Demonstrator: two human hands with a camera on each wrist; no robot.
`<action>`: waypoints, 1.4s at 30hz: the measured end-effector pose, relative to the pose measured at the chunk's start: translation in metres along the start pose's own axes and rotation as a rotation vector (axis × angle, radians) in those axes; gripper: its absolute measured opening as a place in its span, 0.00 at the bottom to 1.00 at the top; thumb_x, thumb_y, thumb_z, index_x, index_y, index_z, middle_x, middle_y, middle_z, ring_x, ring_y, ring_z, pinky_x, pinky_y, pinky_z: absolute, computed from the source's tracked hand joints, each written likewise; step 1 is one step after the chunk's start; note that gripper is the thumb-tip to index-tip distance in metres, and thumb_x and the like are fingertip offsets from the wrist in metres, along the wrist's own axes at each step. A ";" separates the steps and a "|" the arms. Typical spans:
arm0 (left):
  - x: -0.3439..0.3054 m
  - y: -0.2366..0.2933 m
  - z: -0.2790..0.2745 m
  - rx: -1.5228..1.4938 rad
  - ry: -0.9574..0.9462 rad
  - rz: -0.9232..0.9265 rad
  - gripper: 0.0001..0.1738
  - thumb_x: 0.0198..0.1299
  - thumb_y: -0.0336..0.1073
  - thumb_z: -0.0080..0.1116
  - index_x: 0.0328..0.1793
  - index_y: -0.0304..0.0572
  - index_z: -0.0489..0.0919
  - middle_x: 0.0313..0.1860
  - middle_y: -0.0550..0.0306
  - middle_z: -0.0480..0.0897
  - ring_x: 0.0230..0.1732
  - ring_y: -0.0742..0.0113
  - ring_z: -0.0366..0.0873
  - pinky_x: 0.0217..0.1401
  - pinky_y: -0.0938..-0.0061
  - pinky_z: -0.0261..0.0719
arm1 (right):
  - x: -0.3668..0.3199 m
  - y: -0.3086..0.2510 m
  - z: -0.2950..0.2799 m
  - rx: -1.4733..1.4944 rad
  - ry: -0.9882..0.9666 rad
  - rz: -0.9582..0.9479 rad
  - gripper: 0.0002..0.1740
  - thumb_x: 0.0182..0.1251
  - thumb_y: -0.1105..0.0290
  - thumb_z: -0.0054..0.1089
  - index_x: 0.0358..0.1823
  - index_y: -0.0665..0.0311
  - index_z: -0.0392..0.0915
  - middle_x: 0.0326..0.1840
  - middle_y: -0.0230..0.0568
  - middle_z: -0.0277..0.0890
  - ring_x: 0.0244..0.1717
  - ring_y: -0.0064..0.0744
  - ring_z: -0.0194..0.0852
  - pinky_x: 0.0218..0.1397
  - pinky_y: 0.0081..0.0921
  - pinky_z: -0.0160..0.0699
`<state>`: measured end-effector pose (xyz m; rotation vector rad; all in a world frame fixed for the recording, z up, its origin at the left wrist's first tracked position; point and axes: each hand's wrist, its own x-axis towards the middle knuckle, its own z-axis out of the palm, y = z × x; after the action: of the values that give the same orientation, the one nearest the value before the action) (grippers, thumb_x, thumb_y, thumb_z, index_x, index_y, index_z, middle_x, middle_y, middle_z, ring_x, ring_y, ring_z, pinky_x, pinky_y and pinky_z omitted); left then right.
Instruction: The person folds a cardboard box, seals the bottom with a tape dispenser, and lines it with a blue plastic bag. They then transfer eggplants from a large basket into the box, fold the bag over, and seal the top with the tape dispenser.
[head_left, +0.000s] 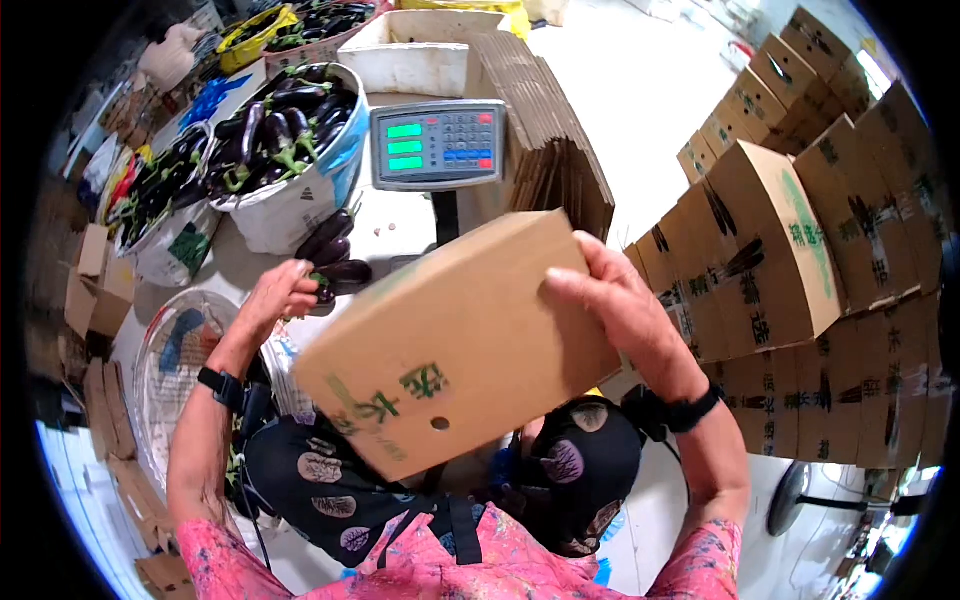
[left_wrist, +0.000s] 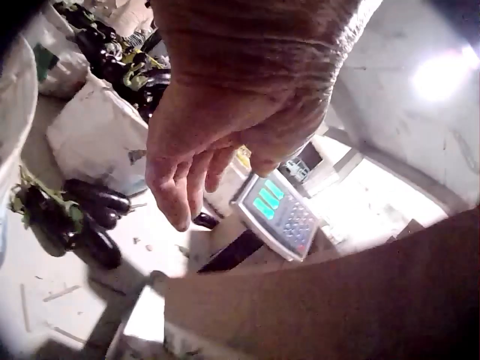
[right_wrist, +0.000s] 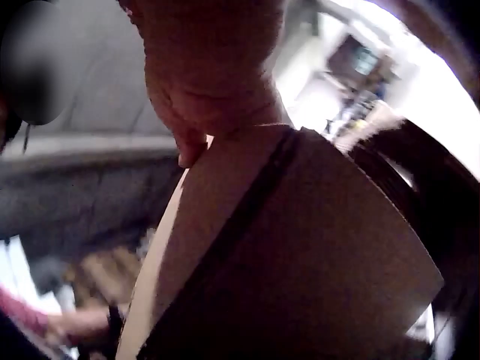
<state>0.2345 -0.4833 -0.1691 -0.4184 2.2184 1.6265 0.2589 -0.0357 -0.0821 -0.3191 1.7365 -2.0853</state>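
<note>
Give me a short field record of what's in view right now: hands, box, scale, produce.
right hand: grips the upper right edge of the brown cardboard box with green print, held up and tilted
left hand: fingers loosely curled, holds nothing, by the box's left corner
grey digital scale display with green readouts: behind the box
loose dark purple eggplants: on the table near the left hand
white sack of eggplants: left of the scale
stacked printed cardboard boxes: to the right
</note>
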 end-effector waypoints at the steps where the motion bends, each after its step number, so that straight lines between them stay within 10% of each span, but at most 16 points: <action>1: -0.009 0.017 0.006 -0.031 -0.022 0.040 0.29 0.72 0.56 0.49 0.65 0.40 0.72 0.50 0.52 0.80 0.42 0.70 0.79 0.43 0.76 0.80 | 0.000 -0.001 0.014 -0.261 -0.048 -0.083 0.19 0.71 0.64 0.61 0.58 0.66 0.74 0.47 0.37 0.81 0.50 0.24 0.78 0.53 0.27 0.79; 4: -0.027 0.048 0.025 -0.040 -0.118 0.155 0.32 0.73 0.56 0.48 0.71 0.40 0.68 0.53 0.52 0.78 0.45 0.69 0.79 0.44 0.76 0.81 | -0.006 -0.012 0.068 -0.861 -0.190 -0.219 0.09 0.65 0.75 0.64 0.40 0.67 0.71 0.33 0.42 0.76 0.37 0.26 0.80 0.37 0.32 0.77; 8: -0.036 0.059 0.052 0.140 -0.210 0.225 0.47 0.65 0.63 0.56 0.79 0.41 0.56 0.60 0.47 0.79 0.55 0.62 0.78 0.45 0.66 0.84 | -0.014 0.028 0.121 -1.191 -0.314 -0.310 0.12 0.58 0.69 0.65 0.41 0.59 0.72 0.37 0.48 0.80 0.40 0.55 0.81 0.37 0.41 0.80; 10: -0.028 0.052 0.066 0.145 -0.202 0.242 0.55 0.62 0.65 0.59 0.82 0.38 0.48 0.66 0.40 0.75 0.61 0.56 0.76 0.43 0.66 0.86 | -0.013 0.055 0.133 -1.384 -0.393 -0.216 0.11 0.61 0.68 0.61 0.42 0.57 0.70 0.35 0.44 0.77 0.37 0.53 0.80 0.36 0.44 0.79; 14: -0.003 0.035 0.081 0.297 -0.226 0.138 0.64 0.57 0.65 0.63 0.80 0.26 0.41 0.64 0.30 0.73 0.61 0.47 0.77 0.36 0.63 0.90 | -0.026 0.103 0.155 -1.358 -0.506 -0.234 0.11 0.64 0.66 0.59 0.40 0.61 0.67 0.34 0.45 0.74 0.39 0.54 0.79 0.36 0.47 0.79; 18: -0.006 0.027 0.098 0.200 -0.382 0.027 0.48 0.62 0.56 0.61 0.76 0.30 0.54 0.57 0.33 0.77 0.52 0.48 0.82 0.34 0.61 0.91 | -0.030 0.095 0.137 -1.154 -0.524 -0.376 0.21 0.62 0.55 0.67 0.46 0.62 0.75 0.43 0.49 0.77 0.46 0.52 0.77 0.47 0.43 0.78; 20: -0.011 0.027 0.101 0.232 -0.313 0.085 0.37 0.63 0.52 0.57 0.67 0.29 0.63 0.56 0.33 0.76 0.53 0.47 0.82 0.34 0.58 0.91 | -0.028 0.080 0.121 -1.215 -0.232 -0.447 0.31 0.55 0.51 0.74 0.53 0.64 0.77 0.64 0.53 0.69 0.66 0.55 0.66 0.67 0.46 0.66; 25: -0.011 0.026 0.094 0.135 -0.319 0.067 0.27 0.63 0.45 0.55 0.59 0.30 0.66 0.45 0.41 0.78 0.47 0.52 0.81 0.34 0.59 0.90 | 0.003 0.105 0.058 -1.235 0.570 -0.245 0.43 0.61 0.54 0.71 0.69 0.73 0.61 0.70 0.66 0.62 0.70 0.60 0.62 0.72 0.45 0.61; 28: 0.002 0.011 0.085 0.054 -0.383 0.038 0.28 0.64 0.42 0.55 0.65 0.33 0.66 0.45 0.46 0.76 0.48 0.56 0.81 0.31 0.62 0.88 | 0.013 0.145 0.022 -0.319 0.416 0.209 0.26 0.72 0.56 0.61 0.60 0.71 0.73 0.49 0.41 0.81 0.47 0.35 0.78 0.53 0.33 0.77; 34: 0.029 -0.045 0.052 -0.531 -0.583 0.010 0.26 0.65 0.31 0.50 0.70 0.37 0.67 0.56 0.54 0.78 0.54 0.65 0.80 0.54 0.67 0.84 | -0.012 0.115 0.003 0.111 0.356 0.436 0.23 0.76 0.56 0.54 0.59 0.69 0.74 0.51 0.40 0.80 0.49 0.29 0.79 0.52 0.29 0.78; 38: 0.029 -0.090 0.067 -0.647 -0.430 0.116 0.27 0.73 0.39 0.47 0.74 0.37 0.61 0.61 0.51 0.76 0.61 0.65 0.75 0.65 0.65 0.77 | -0.013 0.182 -0.025 0.205 0.510 0.319 0.28 0.76 0.51 0.53 0.61 0.70 0.71 0.56 0.43 0.78 0.55 0.33 0.77 0.59 0.32 0.76; 42: 0.040 -0.108 0.083 -0.127 -0.136 0.185 0.31 0.77 0.50 0.39 0.75 0.36 0.57 0.63 0.45 0.73 0.63 0.60 0.72 0.68 0.67 0.70 | -0.011 0.256 -0.050 -0.501 0.707 0.351 0.28 0.78 0.51 0.47 0.67 0.65 0.68 0.55 0.51 0.78 0.57 0.42 0.76 0.58 0.34 0.75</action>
<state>0.2550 -0.4370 -0.3020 -0.1328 2.1130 1.8383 0.2886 -0.0235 -0.3410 0.6285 2.4842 -1.5702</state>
